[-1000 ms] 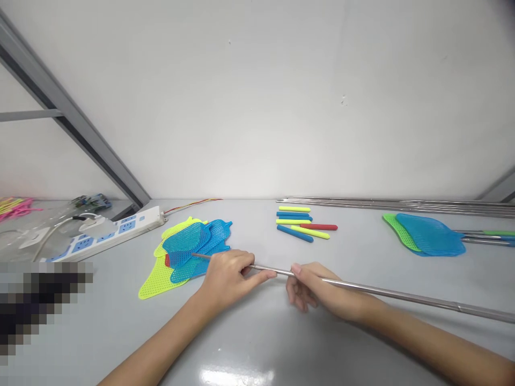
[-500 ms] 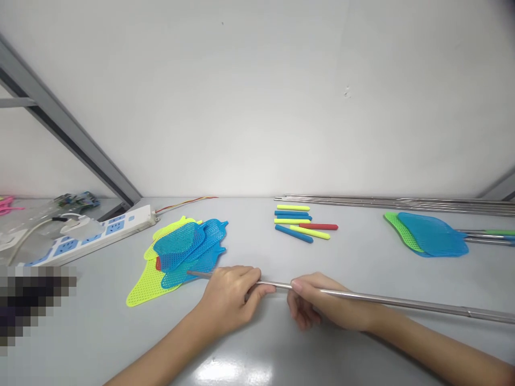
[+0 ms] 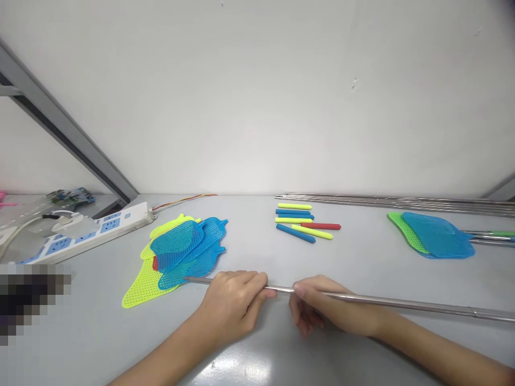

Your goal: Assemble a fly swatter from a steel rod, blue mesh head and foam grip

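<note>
While both bare forearms reach in over the grey counter (image 3: 225,348), the left hand (image 3: 238,300) is closed around the thin end of a metal rod (image 3: 414,304), its fingers over the top and its thumb pointing along it. The right hand (image 3: 322,308) pinches the same rod a little farther along between thumb and fingers, the other fingers curled loosely below. The rod runs from side to side, passing above the right wrist, thicker toward the right, where it leaves the view. Its thin tip lies across the edge of a blue swatter head in the pile of swatter heads (image 3: 139,287); whether the two touch cannot be told. That pile is yellow and blue, with a bit of red showing. Well to the right, a blue swatter (image 3: 442,236) partly covers a green swatter (image 3: 402,229). Between these groups lie short yellow, blue and red handles (image 3: 321,226). At the left sits a white power strip (image 3: 134,215) with blue sockets. Farther back, long thin rods (image 3: 402,203) lie along the white wall (image 3: 257,107).
</note>
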`<state>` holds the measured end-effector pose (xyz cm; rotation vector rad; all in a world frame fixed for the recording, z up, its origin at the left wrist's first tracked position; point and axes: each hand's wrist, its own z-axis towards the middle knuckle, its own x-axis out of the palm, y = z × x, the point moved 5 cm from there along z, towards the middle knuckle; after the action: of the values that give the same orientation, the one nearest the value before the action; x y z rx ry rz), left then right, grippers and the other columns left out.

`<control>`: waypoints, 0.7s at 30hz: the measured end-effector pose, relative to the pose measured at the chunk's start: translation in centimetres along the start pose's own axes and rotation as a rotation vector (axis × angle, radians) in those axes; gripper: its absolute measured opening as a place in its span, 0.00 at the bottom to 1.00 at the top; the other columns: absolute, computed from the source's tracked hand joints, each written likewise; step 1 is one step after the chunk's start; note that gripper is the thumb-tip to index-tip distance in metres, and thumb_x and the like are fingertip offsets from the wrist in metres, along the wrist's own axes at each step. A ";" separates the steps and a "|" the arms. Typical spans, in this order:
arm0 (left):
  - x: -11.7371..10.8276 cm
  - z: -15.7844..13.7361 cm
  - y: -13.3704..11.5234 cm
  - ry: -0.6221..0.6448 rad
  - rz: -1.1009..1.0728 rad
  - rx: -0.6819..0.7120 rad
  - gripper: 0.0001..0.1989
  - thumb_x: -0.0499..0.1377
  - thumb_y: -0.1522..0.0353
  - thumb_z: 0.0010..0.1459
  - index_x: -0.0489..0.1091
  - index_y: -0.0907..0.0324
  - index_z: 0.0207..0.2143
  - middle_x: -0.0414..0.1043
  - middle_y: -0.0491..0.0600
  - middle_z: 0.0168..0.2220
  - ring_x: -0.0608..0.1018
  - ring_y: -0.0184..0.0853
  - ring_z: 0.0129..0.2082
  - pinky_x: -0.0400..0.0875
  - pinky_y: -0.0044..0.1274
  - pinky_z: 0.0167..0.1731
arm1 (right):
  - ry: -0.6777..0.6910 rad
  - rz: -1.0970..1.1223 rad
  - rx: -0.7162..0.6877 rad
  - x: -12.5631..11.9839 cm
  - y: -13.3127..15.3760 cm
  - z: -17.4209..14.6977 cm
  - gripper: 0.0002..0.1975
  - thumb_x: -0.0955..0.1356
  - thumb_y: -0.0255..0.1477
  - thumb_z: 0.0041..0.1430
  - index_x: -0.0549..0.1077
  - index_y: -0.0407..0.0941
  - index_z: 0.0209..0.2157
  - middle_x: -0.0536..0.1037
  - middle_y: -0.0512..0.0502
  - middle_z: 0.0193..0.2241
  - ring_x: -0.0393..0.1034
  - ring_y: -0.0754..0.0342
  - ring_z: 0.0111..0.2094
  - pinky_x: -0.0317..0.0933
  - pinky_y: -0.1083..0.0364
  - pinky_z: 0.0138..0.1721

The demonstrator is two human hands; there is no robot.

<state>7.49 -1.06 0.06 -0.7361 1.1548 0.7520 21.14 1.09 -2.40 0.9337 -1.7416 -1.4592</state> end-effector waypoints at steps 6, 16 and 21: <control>0.0 0.1 -0.2 0.015 0.001 0.019 0.13 0.42 0.68 0.60 0.57 0.58 0.23 0.64 0.43 0.19 0.66 0.29 0.17 0.52 0.21 0.19 | 0.001 -0.005 -0.012 0.0 0.0 0.2 0.23 0.53 0.41 0.60 0.67 0.40 0.24 0.69 0.48 0.19 0.60 0.60 0.21 0.52 0.60 0.22; -0.4 0.5 0.4 -0.019 -0.070 -0.005 0.14 0.45 0.65 0.60 0.61 0.59 0.25 0.64 0.44 0.20 0.66 0.28 0.20 0.54 0.21 0.21 | -0.034 0.021 -0.017 0.0 -0.5 0.3 0.24 0.53 0.42 0.60 0.67 0.39 0.25 0.68 0.47 0.19 0.60 0.60 0.21 0.51 0.62 0.19; -0.4 0.6 1.0 0.004 -0.130 -0.033 0.15 0.45 0.63 0.60 0.64 0.59 0.26 0.65 0.45 0.21 0.66 0.29 0.22 0.56 0.21 0.23 | -0.066 0.011 -0.018 0.1 -0.9 0.5 0.24 0.53 0.43 0.59 0.67 0.39 0.25 0.69 0.47 0.19 0.59 0.61 0.20 0.51 0.62 0.18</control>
<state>6.91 -0.02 0.45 -0.8329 1.0893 0.6620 20.77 1.14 -3.39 0.8746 -1.7751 -1.5122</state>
